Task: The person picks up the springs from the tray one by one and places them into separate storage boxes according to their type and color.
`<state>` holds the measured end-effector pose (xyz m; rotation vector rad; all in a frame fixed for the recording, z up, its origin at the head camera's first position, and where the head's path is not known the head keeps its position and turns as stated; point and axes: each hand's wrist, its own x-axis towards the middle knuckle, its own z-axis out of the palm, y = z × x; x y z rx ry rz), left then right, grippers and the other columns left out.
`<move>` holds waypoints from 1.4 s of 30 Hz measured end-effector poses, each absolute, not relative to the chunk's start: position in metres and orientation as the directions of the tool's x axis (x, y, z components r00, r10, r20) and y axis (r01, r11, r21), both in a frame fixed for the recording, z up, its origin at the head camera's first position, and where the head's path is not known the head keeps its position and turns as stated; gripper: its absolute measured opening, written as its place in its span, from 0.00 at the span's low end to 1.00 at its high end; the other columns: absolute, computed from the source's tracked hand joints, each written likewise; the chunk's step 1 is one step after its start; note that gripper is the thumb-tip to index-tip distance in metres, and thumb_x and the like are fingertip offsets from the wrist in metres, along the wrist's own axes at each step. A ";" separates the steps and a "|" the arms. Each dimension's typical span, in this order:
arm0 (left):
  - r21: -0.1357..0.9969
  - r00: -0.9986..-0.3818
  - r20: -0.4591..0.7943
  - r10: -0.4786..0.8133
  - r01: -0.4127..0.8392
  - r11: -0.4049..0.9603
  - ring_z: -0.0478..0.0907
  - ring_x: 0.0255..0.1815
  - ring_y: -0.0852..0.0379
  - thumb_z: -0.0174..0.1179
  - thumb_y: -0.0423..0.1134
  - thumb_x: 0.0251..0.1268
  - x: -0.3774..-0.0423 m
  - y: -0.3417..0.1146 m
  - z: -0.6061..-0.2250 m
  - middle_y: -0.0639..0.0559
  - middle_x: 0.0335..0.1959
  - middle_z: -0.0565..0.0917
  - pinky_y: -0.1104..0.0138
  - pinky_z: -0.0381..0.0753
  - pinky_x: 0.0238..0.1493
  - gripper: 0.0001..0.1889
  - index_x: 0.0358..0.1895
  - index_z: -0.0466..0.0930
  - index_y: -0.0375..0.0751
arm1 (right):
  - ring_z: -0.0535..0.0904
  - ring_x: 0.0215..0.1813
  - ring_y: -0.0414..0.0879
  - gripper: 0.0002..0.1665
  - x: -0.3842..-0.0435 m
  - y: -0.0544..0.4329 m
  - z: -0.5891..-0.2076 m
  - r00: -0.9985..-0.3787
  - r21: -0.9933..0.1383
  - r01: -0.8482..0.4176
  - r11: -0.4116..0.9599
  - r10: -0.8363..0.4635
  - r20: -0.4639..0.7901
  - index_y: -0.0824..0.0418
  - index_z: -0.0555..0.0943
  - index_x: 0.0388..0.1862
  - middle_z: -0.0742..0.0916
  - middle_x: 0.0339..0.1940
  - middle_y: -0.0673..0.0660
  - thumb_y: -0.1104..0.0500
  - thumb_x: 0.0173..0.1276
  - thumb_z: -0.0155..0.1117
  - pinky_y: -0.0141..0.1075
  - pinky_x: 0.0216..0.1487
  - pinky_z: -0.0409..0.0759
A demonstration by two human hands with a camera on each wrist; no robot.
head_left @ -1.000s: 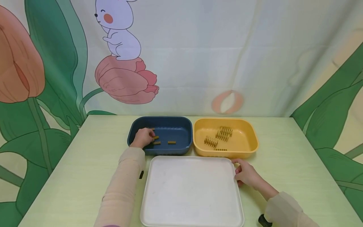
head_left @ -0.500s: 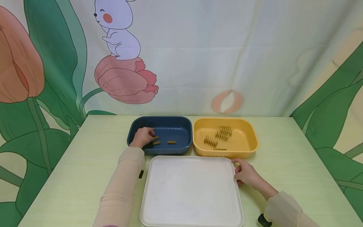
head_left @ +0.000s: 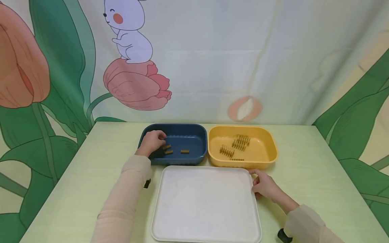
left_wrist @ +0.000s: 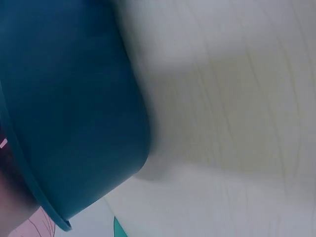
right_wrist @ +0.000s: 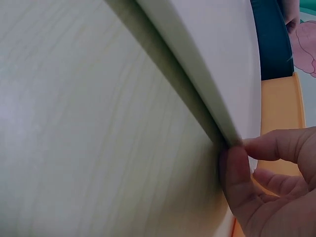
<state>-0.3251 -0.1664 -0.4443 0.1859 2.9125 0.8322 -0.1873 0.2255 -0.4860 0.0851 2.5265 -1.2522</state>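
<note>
My left hand reaches over the left side of the dark blue bin, fingers bent and thumb near the fingertips. I cannot tell whether it holds a spring. Several small brass springs lie on the bin's floor beside it. In the left wrist view the bin's outer wall fills the left, with a blurred bit of hand at the edge. My right hand pinches the white tray by its right edge, near the far corner, between thumb and forefinger.
A yellow bin stands right of the blue one, with several larger brass coil springs inside. Both bins sit just beyond the tray on a pale green table. A printed curtain hangs behind the table.
The left hand has risen slightly towards the back of the blue bin, and its forearm has shifted left. A spring behind the fingertips no longer shows. The right hand stays at the tray.
</note>
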 end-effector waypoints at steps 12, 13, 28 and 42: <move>0.531 -0.988 -0.021 0.156 0.121 0.839 0.74 0.39 0.49 0.54 0.34 0.58 -0.325 -0.168 -0.441 0.43 0.39 0.79 0.58 0.73 0.43 0.11 0.43 0.78 0.37 | 0.70 0.18 0.43 0.21 -0.190 0.229 -0.468 -0.968 -0.694 0.082 0.715 -0.109 -0.226 0.67 0.73 0.48 0.75 0.23 0.55 0.67 0.52 0.58 0.34 0.20 0.69; 0.529 -0.988 -0.015 0.156 0.124 0.840 0.75 0.40 0.49 0.54 0.34 0.58 -0.324 -0.168 -0.441 0.43 0.39 0.80 0.58 0.74 0.43 0.11 0.43 0.78 0.37 | 0.70 0.19 0.43 0.19 -0.191 0.230 -0.466 -0.971 -0.691 0.058 0.720 -0.120 -0.206 0.67 0.73 0.47 0.76 0.24 0.56 0.67 0.53 0.57 0.34 0.20 0.69; 0.488 -0.986 0.116 0.122 0.164 0.857 0.75 0.40 0.49 0.53 0.35 0.59 -0.319 -0.174 -0.431 0.43 0.39 0.80 0.57 0.73 0.45 0.12 0.44 0.78 0.37 | 0.73 0.27 0.44 0.11 -0.198 0.235 -0.436 -0.985 -0.625 -0.132 0.769 -0.173 -0.004 0.66 0.77 0.39 0.80 0.30 0.57 0.64 0.57 0.56 0.33 0.27 0.71; 0.453 -0.983 0.166 0.083 0.151 0.879 0.74 0.39 0.48 0.52 0.35 0.58 -0.317 -0.185 -0.431 0.43 0.40 0.79 0.56 0.73 0.43 0.12 0.44 0.78 0.39 | 0.76 0.30 0.49 0.13 -0.211 0.248 -0.417 -0.974 -0.400 -0.217 0.890 -0.168 0.156 0.65 0.78 0.40 0.82 0.34 0.61 0.61 0.57 0.55 0.38 0.28 0.73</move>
